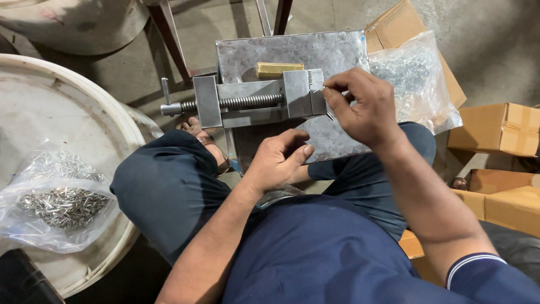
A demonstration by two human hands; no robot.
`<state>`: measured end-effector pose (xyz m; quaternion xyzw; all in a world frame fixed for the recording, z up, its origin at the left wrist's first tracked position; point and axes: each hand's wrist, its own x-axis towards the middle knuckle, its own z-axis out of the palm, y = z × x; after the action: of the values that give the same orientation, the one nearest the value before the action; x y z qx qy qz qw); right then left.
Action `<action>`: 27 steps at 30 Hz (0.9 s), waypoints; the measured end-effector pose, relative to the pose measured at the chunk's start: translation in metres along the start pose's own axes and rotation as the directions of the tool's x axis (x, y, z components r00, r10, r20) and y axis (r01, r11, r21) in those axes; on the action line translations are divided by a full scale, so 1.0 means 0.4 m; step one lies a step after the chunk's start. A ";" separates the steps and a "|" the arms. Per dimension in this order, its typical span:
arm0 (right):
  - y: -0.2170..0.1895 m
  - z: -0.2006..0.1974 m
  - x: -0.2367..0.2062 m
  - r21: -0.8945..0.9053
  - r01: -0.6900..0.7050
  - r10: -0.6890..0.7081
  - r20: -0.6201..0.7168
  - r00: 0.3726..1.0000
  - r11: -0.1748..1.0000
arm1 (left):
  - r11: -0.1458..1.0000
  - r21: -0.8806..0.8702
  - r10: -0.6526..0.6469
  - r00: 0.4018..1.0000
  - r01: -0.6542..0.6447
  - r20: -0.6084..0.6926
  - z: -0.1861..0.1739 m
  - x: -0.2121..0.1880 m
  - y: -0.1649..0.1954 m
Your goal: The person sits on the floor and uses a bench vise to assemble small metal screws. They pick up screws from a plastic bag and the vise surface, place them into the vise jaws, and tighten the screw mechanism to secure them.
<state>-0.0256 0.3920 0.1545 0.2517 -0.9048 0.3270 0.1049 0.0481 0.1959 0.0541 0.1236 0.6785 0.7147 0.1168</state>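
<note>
Vise [253, 102] sits on a steel plate [337, 141] in front of the knees. Right hand [360, 107] pinches what looks like a tiny pin at its jaws, grip narrow. Left hand [278, 160] rests loosely curled, holding nothing.

Right hand [360, 107] raised with fingers [333, 85] pinched together; left hand [278, 160] rests lower, loosely curled.

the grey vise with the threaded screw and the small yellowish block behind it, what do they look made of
Grey vise with the threaded screw: looks like bare steel, dull grey with a scuffed matte sheen. Small yellowish block: possibly brass or wood; flat golden-tan faces, too small to tell. The right hand holds a thin silvery pin at the vise, probably metal.
</note>
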 end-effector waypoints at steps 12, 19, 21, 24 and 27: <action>-0.014 0.009 0.030 -0.156 0.070 -0.066 0.031 0.997 0.985 | 0.999 0.038 -0.011 1.000 0.011 0.022 -0.004 0.001 0.022; -0.024 0.013 0.033 -0.199 0.143 -0.138 0.041 0.990 0.969 | 0.999 0.016 -0.033 0.999 0.032 0.026 -0.004 -0.001 0.017; -0.026 0.013 0.032 -0.203 0.159 -0.153 0.049 0.987 0.966 | 0.999 0.005 -0.040 0.999 0.040 0.027 -0.004 -0.001 0.013; -0.024 0.011 0.034 -0.207 0.165 -0.157 0.056 0.986 0.964 | 0.999 0.009 -0.043 0.999 0.043 0.028 -0.004 0.001 0.010; -0.017 0.010 0.030 -0.211 0.150 -0.143 0.049 0.989 0.966 | 0.999 0.025 -0.024 0.999 0.024 0.025 -0.004 0.003 0.012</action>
<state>-0.0323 0.3804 0.1592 0.3105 -0.9153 0.2147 0.1402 0.0464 0.1944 0.0587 0.1259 0.6870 0.7033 0.1325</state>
